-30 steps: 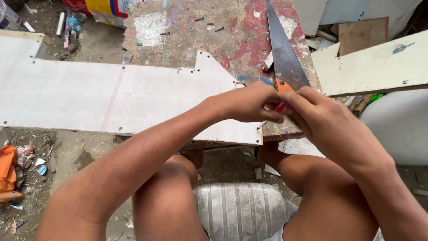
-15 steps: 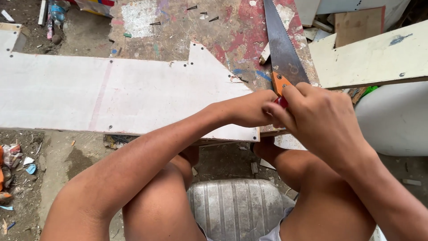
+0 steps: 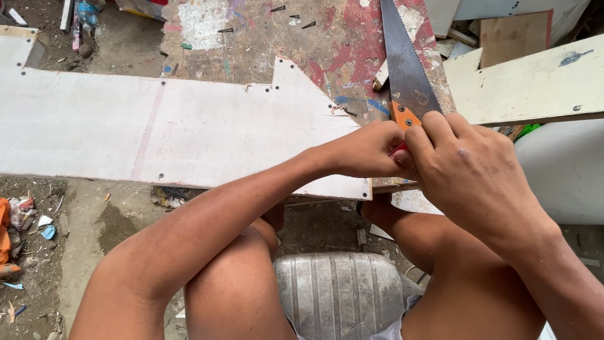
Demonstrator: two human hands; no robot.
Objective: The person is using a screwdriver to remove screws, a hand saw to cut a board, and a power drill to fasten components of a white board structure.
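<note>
- The orange-handled hand saw with the grey toothed blade (image 3: 406, 75) is held at its handle, at the near right edge of the paint-stained wooden surface (image 3: 264, 44), the blade pointing away across it.
- The right hand (image 3: 469, 170) is wrapped over the handle from above; its grip is pressed closed around it, though the handle is mostly hidden.
- The left hand (image 3: 365, 151) is pressed against the handle from the left side, fingers curled; whether something small is pinched there cannot be told.
- A slip is judged possible: both hands are crowded just behind the teeth, and a jerk could carry fingers onto the blade.
- The white flat board with the pointed notch and screw holes (image 3: 157, 126) lies just beside the saw, its near corner overhanging; it could tip or shift if leaned on.
- Loose dark nails (image 3: 292, 19) are scattered farther off and could be swept down.
- To the right, a pale cream plank (image 3: 528, 82) is crowding the blade's side.
- Littered scraps (image 3: 25, 220) are seen on the dirt ground at left.
</note>
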